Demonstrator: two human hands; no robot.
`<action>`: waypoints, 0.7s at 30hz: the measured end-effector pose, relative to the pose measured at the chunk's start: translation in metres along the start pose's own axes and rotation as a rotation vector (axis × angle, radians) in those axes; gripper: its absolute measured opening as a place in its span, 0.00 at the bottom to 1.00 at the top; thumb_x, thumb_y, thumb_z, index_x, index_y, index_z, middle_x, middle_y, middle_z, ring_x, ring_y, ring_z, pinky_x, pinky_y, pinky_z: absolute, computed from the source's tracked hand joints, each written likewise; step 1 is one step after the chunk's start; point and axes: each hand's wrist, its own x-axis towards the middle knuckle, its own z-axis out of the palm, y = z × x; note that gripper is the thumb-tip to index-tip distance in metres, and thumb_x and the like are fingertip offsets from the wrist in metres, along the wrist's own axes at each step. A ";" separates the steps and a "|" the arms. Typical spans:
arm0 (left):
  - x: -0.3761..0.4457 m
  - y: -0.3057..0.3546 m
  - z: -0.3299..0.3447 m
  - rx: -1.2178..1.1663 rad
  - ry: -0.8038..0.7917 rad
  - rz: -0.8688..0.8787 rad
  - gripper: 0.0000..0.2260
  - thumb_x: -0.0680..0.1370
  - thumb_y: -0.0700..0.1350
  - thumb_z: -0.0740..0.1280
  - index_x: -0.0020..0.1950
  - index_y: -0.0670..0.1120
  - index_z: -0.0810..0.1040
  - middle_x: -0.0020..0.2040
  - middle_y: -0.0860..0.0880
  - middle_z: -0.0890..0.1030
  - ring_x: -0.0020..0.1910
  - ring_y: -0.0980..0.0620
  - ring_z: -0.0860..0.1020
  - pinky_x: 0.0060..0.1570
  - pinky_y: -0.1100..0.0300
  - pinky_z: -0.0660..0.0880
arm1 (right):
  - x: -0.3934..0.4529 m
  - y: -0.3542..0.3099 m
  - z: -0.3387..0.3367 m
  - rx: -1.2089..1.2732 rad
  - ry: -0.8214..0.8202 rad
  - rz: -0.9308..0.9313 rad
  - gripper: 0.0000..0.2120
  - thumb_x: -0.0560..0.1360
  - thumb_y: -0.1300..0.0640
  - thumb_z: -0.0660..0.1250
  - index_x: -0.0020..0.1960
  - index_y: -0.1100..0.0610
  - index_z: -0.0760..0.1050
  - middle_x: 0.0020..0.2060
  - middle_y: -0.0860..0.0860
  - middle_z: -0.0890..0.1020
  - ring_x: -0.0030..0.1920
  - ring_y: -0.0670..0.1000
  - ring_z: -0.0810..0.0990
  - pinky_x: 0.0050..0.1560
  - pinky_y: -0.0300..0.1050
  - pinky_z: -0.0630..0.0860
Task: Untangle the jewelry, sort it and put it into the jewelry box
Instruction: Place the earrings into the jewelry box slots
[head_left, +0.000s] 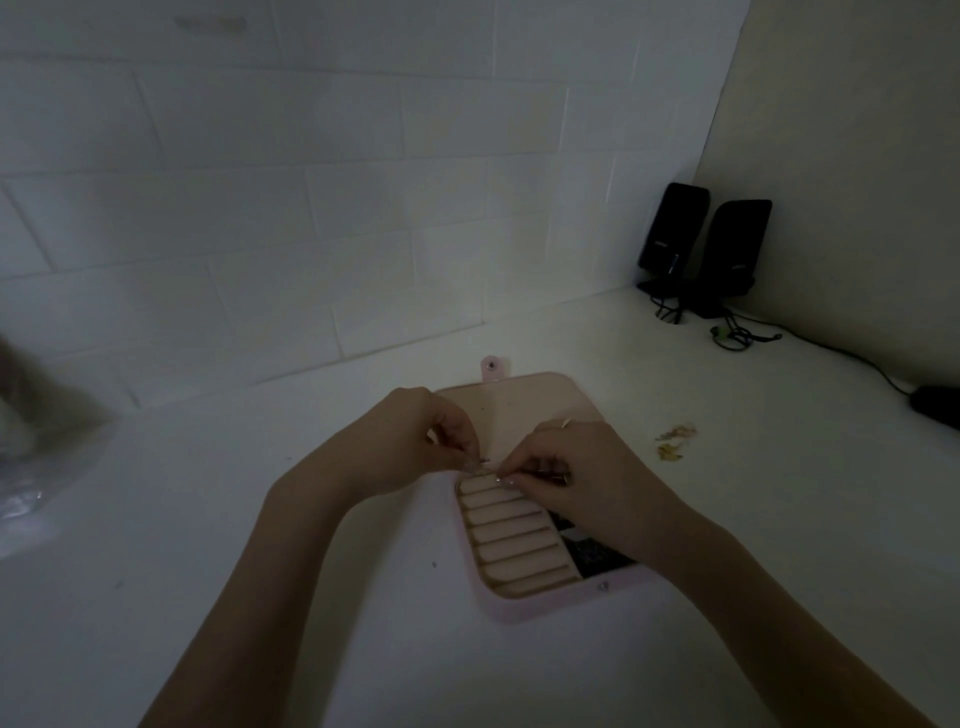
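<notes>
A pink jewelry box (524, 605) lies open on the white counter, its lid (524, 402) folded back toward the wall. Its near half shows padded ring rolls (511, 540) and dark compartments (592, 556) partly hidden by my right wrist. My left hand (415, 441) and my right hand (571, 467) meet over the top ring roll. Both pinch a thin silvery piece of jewelry (482, 466) between their fingertips. A small heap of gold jewelry (675, 441) lies on the counter to the right of the box.
Two black speakers (706, 244) with cables (737, 332) stand in the far right corner. A dark object (935, 405) sits at the right edge. Crumpled clear plastic (31, 467) lies at the far left. A tiled wall (311, 208) runs behind the counter.
</notes>
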 end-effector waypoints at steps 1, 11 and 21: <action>0.000 0.000 0.000 0.012 0.002 0.000 0.04 0.70 0.39 0.74 0.40 0.48 0.84 0.40 0.51 0.83 0.41 0.56 0.79 0.41 0.68 0.73 | 0.000 -0.001 0.000 -0.003 -0.004 0.003 0.05 0.72 0.53 0.71 0.47 0.49 0.83 0.41 0.44 0.81 0.43 0.41 0.76 0.48 0.39 0.74; -0.002 0.009 0.007 0.054 -0.003 -0.019 0.05 0.70 0.38 0.72 0.40 0.49 0.83 0.38 0.52 0.82 0.38 0.56 0.78 0.38 0.71 0.70 | -0.001 -0.013 -0.001 -0.026 -0.041 -0.015 0.04 0.72 0.57 0.71 0.47 0.54 0.83 0.42 0.46 0.81 0.44 0.33 0.72 0.44 0.23 0.65; 0.002 0.007 0.010 -0.085 0.020 -0.099 0.12 0.67 0.37 0.74 0.37 0.52 0.75 0.37 0.57 0.78 0.33 0.63 0.74 0.36 0.71 0.71 | -0.003 -0.019 -0.004 -0.068 -0.078 0.010 0.05 0.73 0.56 0.70 0.48 0.53 0.83 0.44 0.48 0.82 0.41 0.39 0.71 0.44 0.22 0.65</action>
